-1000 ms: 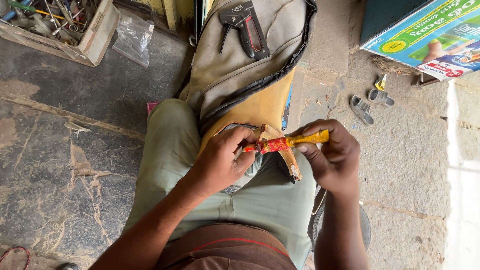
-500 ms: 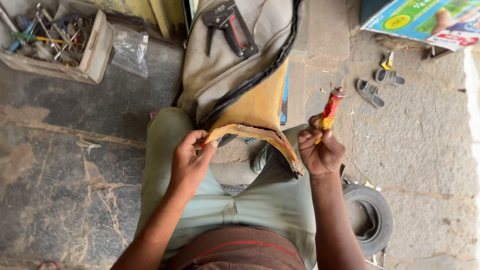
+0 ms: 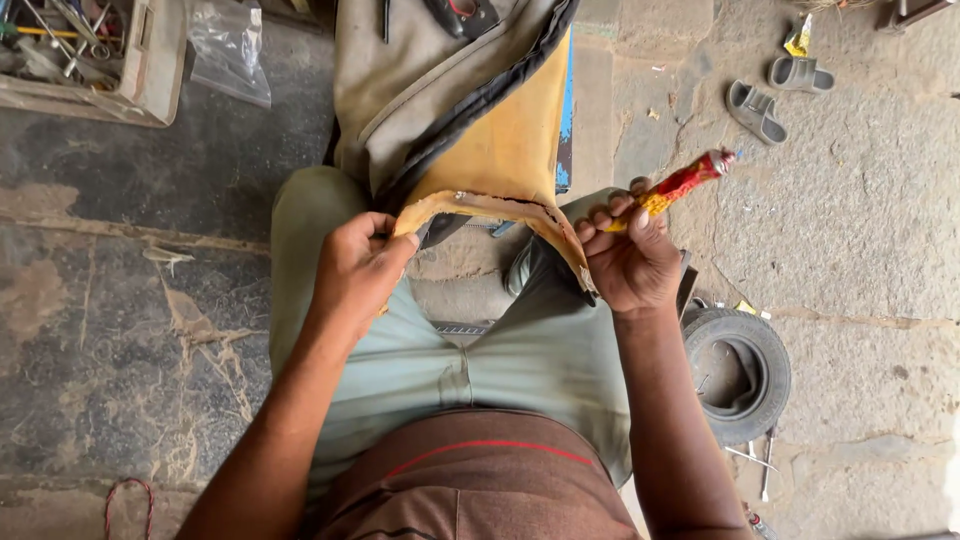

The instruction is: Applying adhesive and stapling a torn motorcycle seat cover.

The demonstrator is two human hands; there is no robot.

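Gripping the curled yellow edge of a bag's torn lining, the left hand (image 3: 355, 270) is pinching it with fingers closed on the material near the person's left knee; the right hand (image 3: 630, 262) is clamped around a crumpled red and yellow tube (image 3: 675, 187), holding it tilted with its tip pointing up and away to the right, clear of the bag; the fingers of this hand are also lying against the other end of the same curved edge, which is arching between the two hands; the grey canvas bag (image 3: 420, 90) is lying across the lap in pale green trousers and stretching away from the person, its yellow inner face (image 3: 515, 140) turned upward and a dark zip band running along its side; a pair of red-handled pliers (image 3: 465, 12) is resting on the far end of the bag; beyond, on the stone floor, a wooden tray of tools (image 3: 90, 55) and a clear plastic bag (image 3: 230, 50) are sitting at the upper left; a pair of grey sandals (image 3: 770, 95) is lying at the upper right; a small black tyre (image 3: 740, 370) is lying just beside the right forearm.
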